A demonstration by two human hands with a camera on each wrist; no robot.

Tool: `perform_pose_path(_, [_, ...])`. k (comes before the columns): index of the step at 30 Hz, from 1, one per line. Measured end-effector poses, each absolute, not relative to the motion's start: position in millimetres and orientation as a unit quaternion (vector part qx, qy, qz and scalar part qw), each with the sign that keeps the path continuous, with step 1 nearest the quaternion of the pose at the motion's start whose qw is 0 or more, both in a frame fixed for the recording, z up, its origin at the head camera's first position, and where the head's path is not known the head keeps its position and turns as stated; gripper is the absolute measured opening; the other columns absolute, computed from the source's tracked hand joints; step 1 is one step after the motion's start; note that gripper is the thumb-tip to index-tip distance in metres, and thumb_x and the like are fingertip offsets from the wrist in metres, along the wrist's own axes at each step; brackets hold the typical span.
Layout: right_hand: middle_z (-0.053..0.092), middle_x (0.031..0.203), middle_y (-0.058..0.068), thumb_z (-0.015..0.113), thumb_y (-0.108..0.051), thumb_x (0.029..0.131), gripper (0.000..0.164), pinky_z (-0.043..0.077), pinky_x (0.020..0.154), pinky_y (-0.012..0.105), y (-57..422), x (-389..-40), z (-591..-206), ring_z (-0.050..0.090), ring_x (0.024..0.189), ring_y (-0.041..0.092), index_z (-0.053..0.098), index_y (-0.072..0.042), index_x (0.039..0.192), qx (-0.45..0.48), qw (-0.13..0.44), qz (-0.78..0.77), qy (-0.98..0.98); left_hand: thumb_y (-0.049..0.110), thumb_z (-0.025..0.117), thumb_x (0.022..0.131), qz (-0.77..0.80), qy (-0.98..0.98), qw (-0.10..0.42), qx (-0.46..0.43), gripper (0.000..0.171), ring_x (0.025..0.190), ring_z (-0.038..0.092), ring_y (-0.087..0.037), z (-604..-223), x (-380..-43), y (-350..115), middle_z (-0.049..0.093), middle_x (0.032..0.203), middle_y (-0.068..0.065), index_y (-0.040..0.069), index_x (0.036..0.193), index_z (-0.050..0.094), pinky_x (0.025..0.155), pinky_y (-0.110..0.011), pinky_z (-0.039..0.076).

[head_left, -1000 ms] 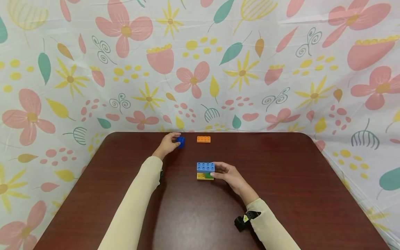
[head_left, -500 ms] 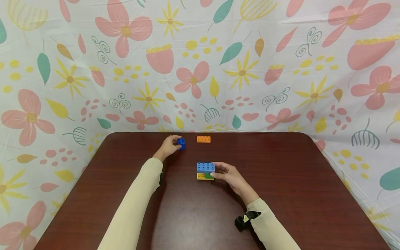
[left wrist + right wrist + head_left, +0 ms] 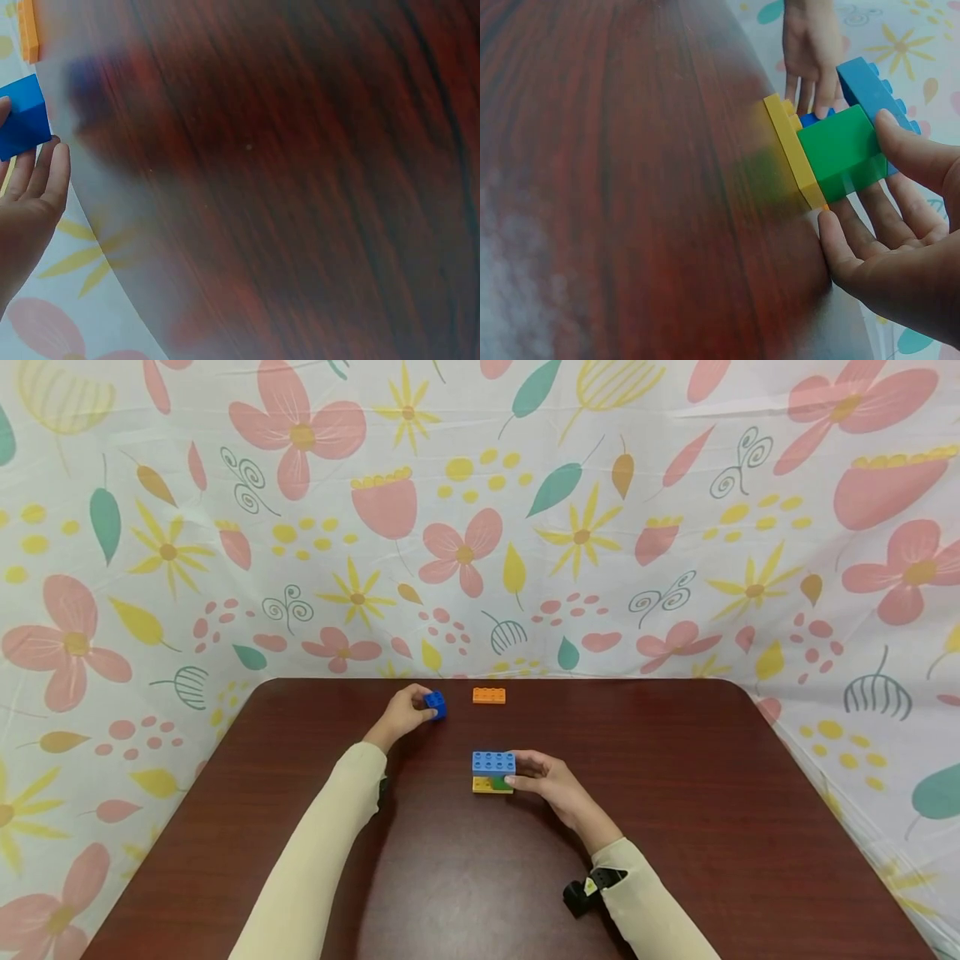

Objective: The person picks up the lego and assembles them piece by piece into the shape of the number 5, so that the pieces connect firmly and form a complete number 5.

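Toward the far edge of the table, my left hand (image 3: 403,713) pinches a dark blue toy brick (image 3: 437,703) between thumb and fingers, and the brick tilts a little. The left wrist view shows its smooth side, with a blurred reflection on the tabletop beside it. Nearer the middle, my right hand (image 3: 555,783) grips a small stack by its right end. This stack has a yellow flat brick (image 3: 482,786) at the bottom, a green block (image 3: 844,150) between, and a light blue studded brick (image 3: 493,763) on top. The right thumb presses near the green and light blue pieces.
An orange flat studded brick (image 3: 489,696) lies close to the table's far edge, right of the left hand. The brown table (image 3: 675,810) ends at a flower-patterned cloth (image 3: 480,568) hanging behind it. Cameras are strapped to the wrists.
The left hand has drawn the dark blue brick slightly toward me and to the right, and the brick has tipped. The right hand and its stack stay in place.
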State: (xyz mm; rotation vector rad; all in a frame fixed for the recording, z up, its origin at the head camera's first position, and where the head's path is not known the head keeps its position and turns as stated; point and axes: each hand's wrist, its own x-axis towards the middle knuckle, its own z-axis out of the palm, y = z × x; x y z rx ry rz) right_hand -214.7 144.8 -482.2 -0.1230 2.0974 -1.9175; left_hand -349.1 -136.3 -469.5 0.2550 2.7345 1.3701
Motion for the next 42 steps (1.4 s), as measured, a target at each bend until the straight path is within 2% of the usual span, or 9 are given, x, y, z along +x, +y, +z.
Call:
perform_pose_path(17, [0.058, 0.128, 0.011, 0.075, -0.018, 0.085, 0.051, 0.046, 0.094, 0.037, 145, -216, -485, 0.054, 0.115, 0.023, 0.057, -0.007, 0.132, -0.036, 0.151, -0.661, 0.735, 0.009, 0.070, 0.089, 0.506, 0.850, 0.037, 0.146, 0.033, 0.111, 0.057, -0.033, -463, -333, -130, 0.062, 0.117, -0.016, 0.006, 0.120, 0.060, 0.094, -0.045, 0.048])
perform_pose_path(27, [0.059, 0.126, 0.011, 0.075, -0.018, 0.084, 0.050, 0.047, 0.095, 0.042, 146, -217, -486, 0.055, 0.113, 0.023, 0.058, -0.007, 0.130, -0.035, 0.149, -0.667, 0.729, 0.010, 0.071, 0.087, 0.550, 0.815, 0.039, 0.179, 0.033, 0.112, 0.058, -0.034, -455, -317, -125, 0.063, 0.114, -0.013, 0.009, 0.119, 0.062, 0.091, -0.045, 0.050])
perform_pose_path(34, [0.059, 0.127, 0.010, 0.076, -0.017, 0.084, 0.049, 0.048, 0.094, 0.040, 146, -217, -487, 0.056, 0.112, 0.022, 0.059, -0.008, 0.129, -0.036, 0.149, -0.668, 0.728, 0.010, 0.071, 0.087, 0.566, 0.797, 0.056, 0.202, 0.035, 0.110, 0.059, -0.030, -448, -303, -120, 0.063, 0.115, -0.015, 0.008, 0.121, 0.062, 0.089, -0.042, 0.051])
perform_pose_path(42, [0.057, 0.130, 0.014, 0.073, -0.015, 0.086, 0.051, 0.045, 0.097, 0.044, 145, -217, -485, 0.055, 0.113, 0.023, 0.055, -0.005, 0.133, -0.043, 0.154, -0.667, 0.728, 0.010, 0.071, 0.087, 0.581, 0.781, 0.085, 0.213, 0.035, 0.109, 0.058, -0.026, -437, -288, -116, 0.064, 0.115, -0.011, 0.009, 0.121, 0.062, 0.088, -0.037, 0.052])
